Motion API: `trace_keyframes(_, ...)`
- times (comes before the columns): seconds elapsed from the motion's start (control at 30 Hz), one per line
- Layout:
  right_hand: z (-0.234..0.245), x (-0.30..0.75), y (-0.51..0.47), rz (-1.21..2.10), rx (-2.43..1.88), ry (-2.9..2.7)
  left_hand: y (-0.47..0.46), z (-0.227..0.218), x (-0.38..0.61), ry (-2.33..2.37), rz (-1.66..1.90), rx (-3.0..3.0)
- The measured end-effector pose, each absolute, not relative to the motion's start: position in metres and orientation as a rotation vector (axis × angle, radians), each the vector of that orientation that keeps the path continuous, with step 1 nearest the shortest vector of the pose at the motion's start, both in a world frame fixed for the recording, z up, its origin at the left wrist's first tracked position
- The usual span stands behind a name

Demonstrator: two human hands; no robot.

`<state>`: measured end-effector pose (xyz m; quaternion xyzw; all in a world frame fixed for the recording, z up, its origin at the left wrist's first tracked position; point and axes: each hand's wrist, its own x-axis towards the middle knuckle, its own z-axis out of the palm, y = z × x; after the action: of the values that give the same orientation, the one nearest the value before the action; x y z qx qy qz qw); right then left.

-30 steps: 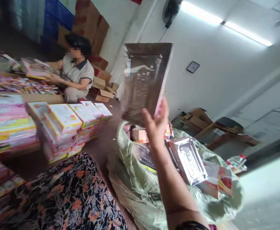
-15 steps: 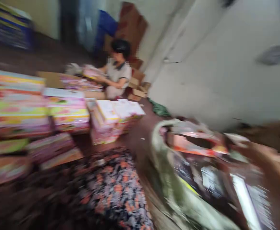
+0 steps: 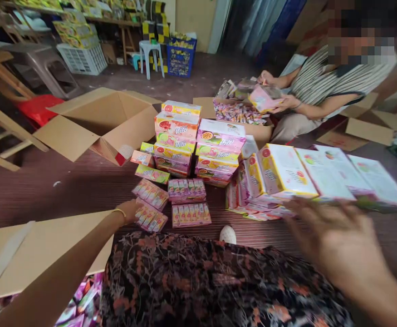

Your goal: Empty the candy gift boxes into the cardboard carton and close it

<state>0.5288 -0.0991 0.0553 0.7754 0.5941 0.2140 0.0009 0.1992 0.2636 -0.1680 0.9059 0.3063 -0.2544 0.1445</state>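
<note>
Left hand: the left hand reaches out low over the floor, fingers loosely curled, touching the near edge of a flat pack of small sachets; whether it has closed on the pack cannot be told.
Right hand: the right hand is blurred, spread wide with fingers apart, holding nothing, hovering just in front of the leaning boxes.
Pack by the left hand: lies flat on the dark striped floor, just beside three more packs of the same kind.
Stacked boxes: two piles of bright fruit-printed boxes stand behind the packs, between the hands.
Leaning boxes: a row tilted on one another, running off to the right, near the right hand's fingertips.
Open carton: an empty cardboard carton lies on its side to the left of the piles.
Flat cardboard: a sheet lies under the left forearm.
Lap: dark flowered cloth fills the bottom middle.
Co-worker: another person sits across the floor, both hands on a pink box over a carton of goods.
</note>
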Motion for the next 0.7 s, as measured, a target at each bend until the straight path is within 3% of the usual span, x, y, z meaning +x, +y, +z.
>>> trace_keyframes(0.17,-0.069,0.502,-0.025,0.305,2.341,2.049,0.268,-0.279,0.237,0.635,-1.046,2.582)
trace_keyframes(0.27,-0.109,0.502,-0.017,-0.065,2.384,1.975,0.257,-0.332,0.238,0.481,-1.116,2.606)
trace_keyframes(0.4,-0.114,0.509,-0.014,-0.518,2.337,1.935,0.251,-0.374,0.223,0.319,-0.998,2.715)
trace_keyframes(0.53,-0.105,0.514,-0.009,-0.533,2.383,1.962,0.250,-0.384,0.222,0.311,-0.768,2.808)
trace_keyframes(0.7,-0.104,0.516,-0.010,-0.648,2.343,1.917,0.231,-0.373,0.237,0.340,-0.761,2.830)
